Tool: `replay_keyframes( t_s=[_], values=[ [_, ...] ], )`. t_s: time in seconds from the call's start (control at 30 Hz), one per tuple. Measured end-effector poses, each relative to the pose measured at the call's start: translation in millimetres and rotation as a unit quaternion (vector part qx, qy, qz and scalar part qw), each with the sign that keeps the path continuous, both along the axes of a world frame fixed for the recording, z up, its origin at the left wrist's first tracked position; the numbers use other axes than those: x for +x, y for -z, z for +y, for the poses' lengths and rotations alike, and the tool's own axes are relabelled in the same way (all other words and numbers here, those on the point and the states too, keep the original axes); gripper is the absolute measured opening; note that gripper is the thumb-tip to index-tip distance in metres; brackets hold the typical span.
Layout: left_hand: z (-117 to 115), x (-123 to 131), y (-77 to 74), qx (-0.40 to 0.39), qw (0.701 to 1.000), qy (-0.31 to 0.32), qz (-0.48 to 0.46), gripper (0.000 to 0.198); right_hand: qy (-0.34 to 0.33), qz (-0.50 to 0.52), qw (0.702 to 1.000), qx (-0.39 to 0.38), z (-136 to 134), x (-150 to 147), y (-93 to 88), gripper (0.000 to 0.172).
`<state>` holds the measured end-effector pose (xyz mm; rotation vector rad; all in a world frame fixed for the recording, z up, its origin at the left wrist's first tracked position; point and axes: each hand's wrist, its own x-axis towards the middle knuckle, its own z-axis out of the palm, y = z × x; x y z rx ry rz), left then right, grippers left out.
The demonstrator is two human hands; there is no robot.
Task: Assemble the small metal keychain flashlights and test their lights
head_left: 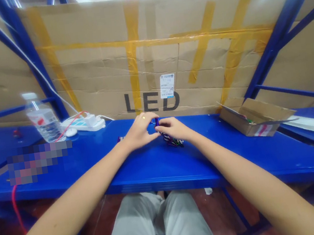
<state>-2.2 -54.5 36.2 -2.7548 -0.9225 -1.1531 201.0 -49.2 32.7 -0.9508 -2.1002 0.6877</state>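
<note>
Over the middle of the blue table, my left hand (141,130) and my right hand (175,128) meet at a small shiny purple piece (157,122). The thumb and forefinger of my left hand close round it from the left, and my right fingers pinch it from the other side. Its exact kind is too small to make out. Just below my right hand is a bunch of small looped metallic pieces (173,141), coloured purple, green and silver; my fingers partly cover it. More purple and silver bits (120,139) show left of my left hand, partly hidden behind it.
An open cardboard box (258,119) stands at the right, beside a white paper strip (312,123). To the left are a water bottle (43,120) and a white power strip (83,123) with cables. A large taped cardboard sheet (103,70) rises behind the blue table (158,168).
</note>
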Motion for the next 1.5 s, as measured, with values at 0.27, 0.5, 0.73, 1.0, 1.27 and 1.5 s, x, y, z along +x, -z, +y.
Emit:
replay_keyframes(
  t_s=[0.27, 0.5, 0.73, 1.0, 1.27, 1.5],
  values=[
    [22, -18, 4.8, -0.055, 0.997, -0.042, -0.018, 0.026, 0.020, 0.112, 0.988, -0.104, 7, 4, 1.8, 0.016],
    [49, -41, 20.5, -0.094, 0.987, -0.094, 0.089, 0.036, 0.030, 0.102, 0.987, -0.122, 12, 9, 3.9, 0.017],
    [51, -33, 25.0, -0.127, 0.983, -0.053, 0.119, 0.058, 0.029, 0.026, 0.996, -0.083, 16, 8, 10.8, 0.017],
    [53, -30, 23.9, -0.130, 0.976, -0.060, 0.162, 0.058, 0.024, 0.013, 0.997, -0.070, 16, 9, 10.8, 0.021],
    [66, -45, 29.2, -0.144, 0.972, -0.117, 0.142, 0.050, 0.027, 0.007, 0.997, -0.076, 19, 12, 13.1, 0.020],
    [58, -46, 20.0, -0.093, 0.973, -0.119, 0.175, 0.044, 0.028, 0.002, 0.997, -0.076, 18, 12, 11.3, 0.022]
  ],
)
